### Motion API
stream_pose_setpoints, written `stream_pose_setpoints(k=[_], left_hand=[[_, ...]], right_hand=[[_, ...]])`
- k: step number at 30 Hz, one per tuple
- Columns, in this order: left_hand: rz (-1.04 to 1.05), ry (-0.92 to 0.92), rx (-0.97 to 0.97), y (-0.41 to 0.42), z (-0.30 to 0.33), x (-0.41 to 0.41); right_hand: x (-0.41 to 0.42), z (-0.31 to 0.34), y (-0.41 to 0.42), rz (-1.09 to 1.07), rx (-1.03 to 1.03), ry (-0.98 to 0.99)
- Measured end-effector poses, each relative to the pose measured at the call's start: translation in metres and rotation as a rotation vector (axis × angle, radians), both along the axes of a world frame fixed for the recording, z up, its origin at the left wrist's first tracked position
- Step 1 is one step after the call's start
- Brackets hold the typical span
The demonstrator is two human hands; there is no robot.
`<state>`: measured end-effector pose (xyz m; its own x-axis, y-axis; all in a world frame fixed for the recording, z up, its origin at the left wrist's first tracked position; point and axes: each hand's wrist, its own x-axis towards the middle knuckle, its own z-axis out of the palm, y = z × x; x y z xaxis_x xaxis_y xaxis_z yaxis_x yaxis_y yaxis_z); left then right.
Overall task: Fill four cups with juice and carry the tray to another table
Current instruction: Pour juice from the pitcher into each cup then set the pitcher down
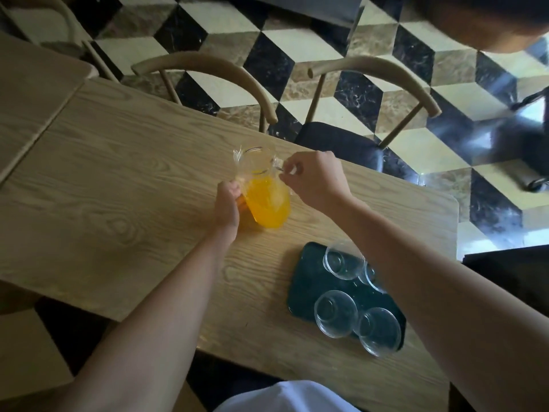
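A clear glass pitcher (267, 200) of orange juice stands on the wooden table (118, 185), its mouth covered with clear plastic wrap (252, 160). My left hand (227, 203) grips the pitcher at its left side. My right hand (315, 176) pinches the wrap at the right of the rim. A dark tray (309, 281) lies near the table's right front and carries several empty clear glass cups: one at the back (343, 263), one partly behind my right forearm (371, 278), two in front (335, 313) (378, 330).
Two wooden chairs with curved backs (214, 66) (383, 72) stand along the table's far side, the right one with a dark seat cushion (341, 144). A second wooden table (29, 93) adjoins on the left. Beyond lies a checkered tile floor (297, 40).
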<state>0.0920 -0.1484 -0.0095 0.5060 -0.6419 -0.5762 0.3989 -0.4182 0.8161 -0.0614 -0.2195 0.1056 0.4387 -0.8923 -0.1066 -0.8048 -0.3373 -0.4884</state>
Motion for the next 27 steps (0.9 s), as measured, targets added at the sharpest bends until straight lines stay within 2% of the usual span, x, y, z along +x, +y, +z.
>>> stream_pose_setpoints(k=[7,10,14,19,27], left_hand=[[-0.172,0.07,-0.072,-0.013,0.039,-0.008],[-0.26,0.033,-0.19,-0.016,0.073,-0.027],[-0.341,0.025,-0.343,-0.014,0.125,-0.067],[-0.466,0.081,-0.413,0.01,0.166,-0.13],[-0.369,0.176,-0.354,0.075,0.15,-0.258]], right_hand=[[-0.021,0.048,0.002,-0.132,-0.072,-0.104],[-0.047,0.076,0.007,-0.194,-0.13,-0.182],[-0.086,0.116,0.025,-0.286,-0.159,-0.393],[-0.143,0.147,0.055,-0.304,-0.138,-0.669],[-0.254,0.14,0.127,-0.334,-0.17,-0.672]])
